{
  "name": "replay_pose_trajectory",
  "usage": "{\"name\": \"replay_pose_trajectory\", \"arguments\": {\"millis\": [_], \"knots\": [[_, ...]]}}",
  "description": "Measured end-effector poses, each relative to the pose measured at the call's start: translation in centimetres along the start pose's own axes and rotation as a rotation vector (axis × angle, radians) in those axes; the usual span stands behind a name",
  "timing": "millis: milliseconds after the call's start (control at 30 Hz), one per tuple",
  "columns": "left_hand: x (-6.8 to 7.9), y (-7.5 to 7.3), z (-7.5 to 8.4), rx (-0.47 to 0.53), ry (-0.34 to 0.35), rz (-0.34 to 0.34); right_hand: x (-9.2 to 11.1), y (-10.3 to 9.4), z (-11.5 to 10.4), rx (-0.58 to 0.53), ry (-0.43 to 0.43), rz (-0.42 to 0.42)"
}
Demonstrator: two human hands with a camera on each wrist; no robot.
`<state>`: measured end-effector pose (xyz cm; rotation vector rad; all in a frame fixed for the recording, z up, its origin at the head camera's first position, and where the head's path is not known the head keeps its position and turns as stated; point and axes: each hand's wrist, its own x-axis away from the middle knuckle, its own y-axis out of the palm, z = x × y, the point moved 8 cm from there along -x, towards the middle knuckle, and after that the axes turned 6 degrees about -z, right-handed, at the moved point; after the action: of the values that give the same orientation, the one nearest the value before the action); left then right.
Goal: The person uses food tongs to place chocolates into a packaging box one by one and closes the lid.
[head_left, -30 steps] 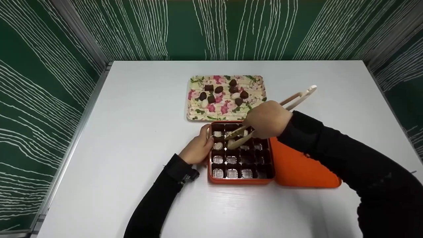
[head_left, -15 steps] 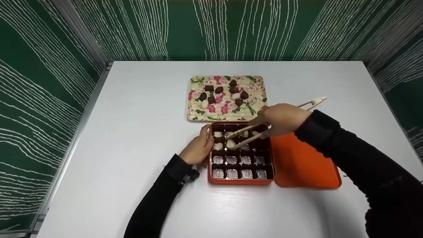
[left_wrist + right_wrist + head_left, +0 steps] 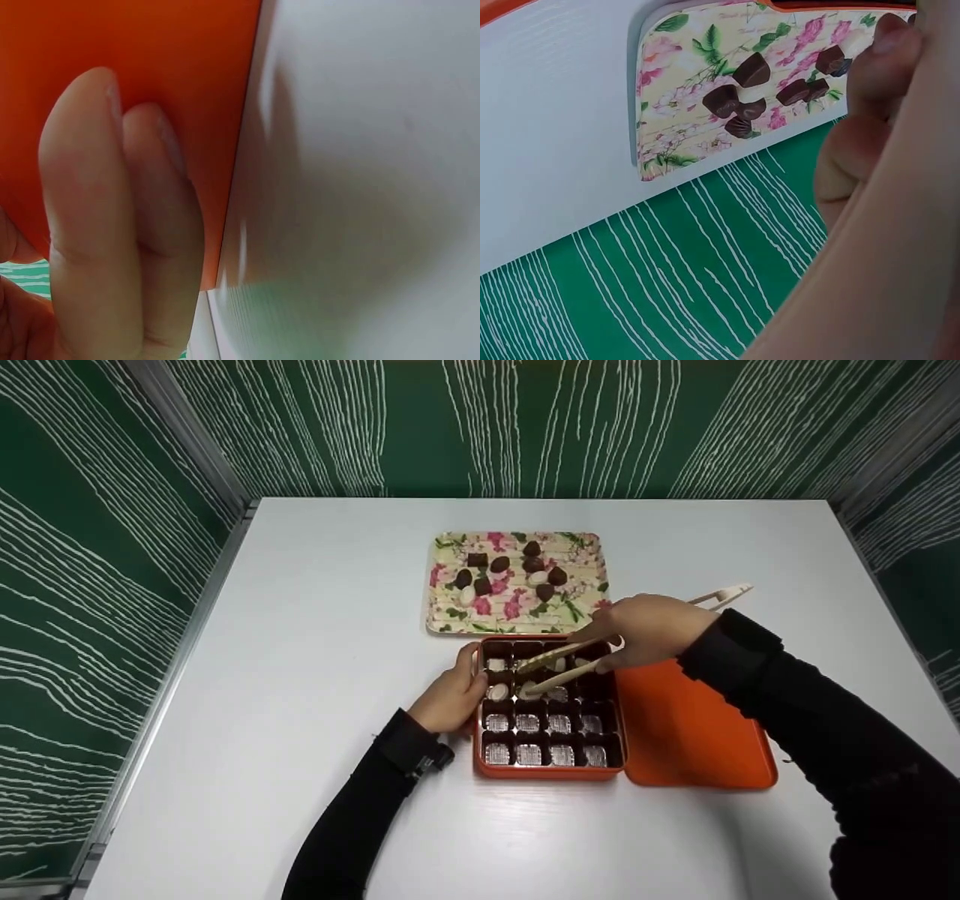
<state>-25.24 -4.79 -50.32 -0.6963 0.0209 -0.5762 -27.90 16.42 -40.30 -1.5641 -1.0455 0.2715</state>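
In the head view, an orange box (image 3: 551,772) with a dark brown compartment tray lies on the table. My left hand (image 3: 450,694) holds its left side, thumb at the rim; the left wrist view shows fingers (image 3: 90,210) flat against the orange wall. My right hand (image 3: 651,631) grips pale tongs (image 3: 564,676) whose spread tips reach into the box. One tip is at a white chocolate (image 3: 527,688) in the second row, second column. Another white chocolate (image 3: 499,691) sits in the compartment to its left. Pale pieces lie in the back row, partly hidden by the tongs and hand.
Behind the box, a floral tray (image 3: 442,619) carries several dark and white chocolates. To the right of the box lies an orange lid (image 3: 694,735), partly under the right sleeve. The front two rows of compartments show bare bottoms. A green patterned wall (image 3: 420,427) borders the white table.
My right hand has shifted right and slightly down with the tongs, their rear end moving the same way. The white chocolate by the tips shows more clearly than at first. My left hand stays put.
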Motion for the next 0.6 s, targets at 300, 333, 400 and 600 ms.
{"name": "replay_pose_trajectory", "arguments": {"millis": [300, 333, 400, 600], "knots": [[0.0, 0.0, -0.1, 0.035, 0.0, 0.0, -0.1, -0.8, 0.6, -0.061, 0.017, 0.048], [0.0, 0.0, -0.1, 0.041, -0.001, -0.002, -0.1, -1.0, 0.8, -0.086, 0.011, 0.06], [-0.1, 0.0, -0.2, 0.036, -0.005, -0.001, -0.2, -1.5, 1.0, -0.133, 0.003, 0.098], [-0.1, 0.2, -0.2, 0.044, -0.022, -0.006, -1.6, -3.4, 1.6, -0.071, 0.076, 0.276]]}}
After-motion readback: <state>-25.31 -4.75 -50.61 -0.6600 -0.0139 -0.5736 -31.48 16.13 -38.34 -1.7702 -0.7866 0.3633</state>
